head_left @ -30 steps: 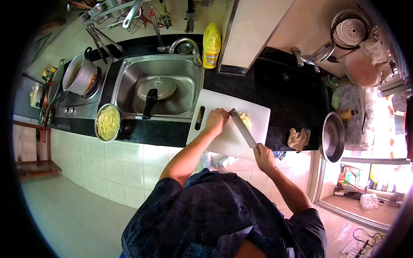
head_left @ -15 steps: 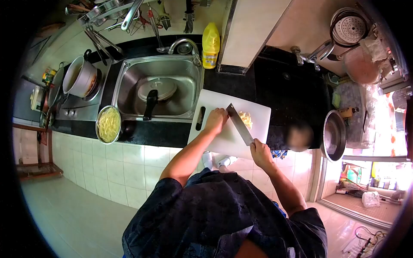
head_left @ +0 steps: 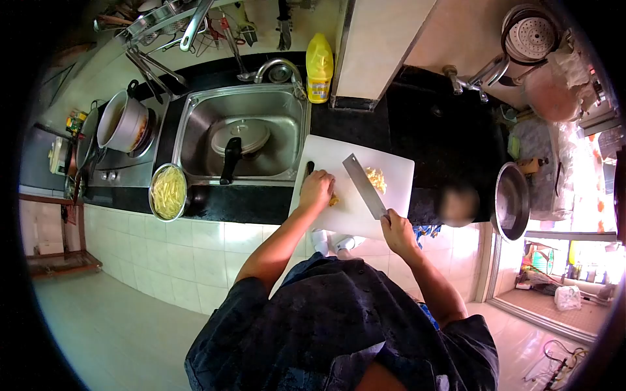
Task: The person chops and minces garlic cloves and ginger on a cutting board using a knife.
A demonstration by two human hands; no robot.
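On the black counter lies a white cutting board (head_left: 355, 218) with a dark handle slot at its left. My right hand (head_left: 398, 231) is wrapped round the handle of a cleaver (head_left: 365, 186), whose wide blade slants up and left over the board. Pale yellow chopped pieces (head_left: 375, 180) form a small pile right of the blade. My left hand (head_left: 317, 189) is at the board's left side, fingers curled down, partly over the slot. A small yellowish piece (head_left: 334, 200) shows beside its fingers; whether they hold anything is hidden.
A bowl of pale yellow strips (head_left: 168, 192) sits at the counter's front edge. Behind it are a steel sink (head_left: 293, 150) holding a lidded dish (head_left: 240, 137), and a pot (head_left: 122, 122) on the stove. A yellow bottle (head_left: 319, 68) and a metal basin (head_left: 510, 202) flank the board's surroundings.
My left hand has moved left, away from the blade, uncovering a yellowish piece. The cleaver stays in my right hand, its blade now apart from the left fingers and the chopped pile.
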